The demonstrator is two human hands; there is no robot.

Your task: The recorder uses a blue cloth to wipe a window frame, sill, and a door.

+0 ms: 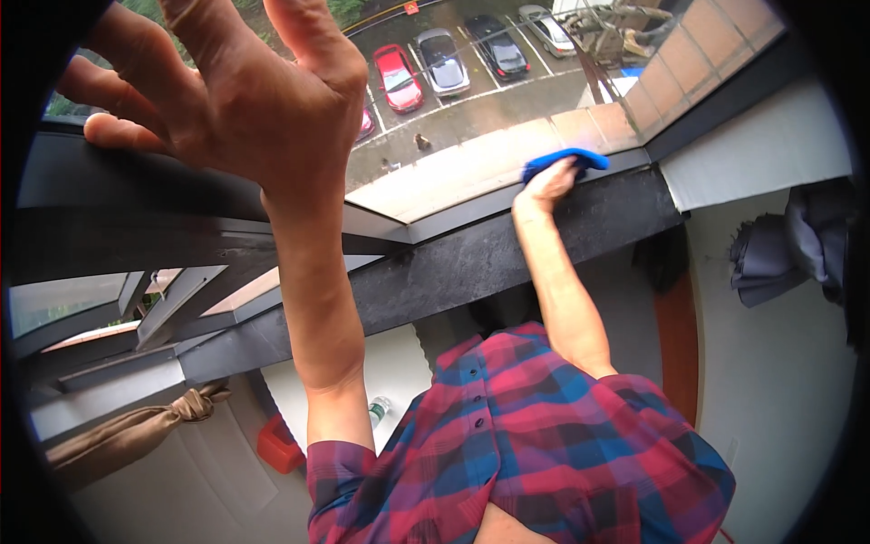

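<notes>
My left hand [245, 109] is raised at the upper left, close to the camera, its fingers spread beside the dark window frame [136, 181]. Whether its fingertips touch the frame or the glass, I cannot tell. Further off and to the right, my right hand [546, 186] grips a blue cloth [584, 160]. The cloth lies at the bottom of the window pane, along the grey lower frame [480, 210]. Below that frame runs a dark, stone-like sill [462, 258], with my right wrist over it. My right fingers are partly hidden by the cloth and slightly blurred.
At the left, an opened window sash [181, 304] and a knotted brown curtain [136, 440] flank the sill. A plastic bottle [379, 410] and a red container [279, 444] sit below. Dark grey fabric [788, 245] hangs at the right. Parked cars [441, 63] show far below outside.
</notes>
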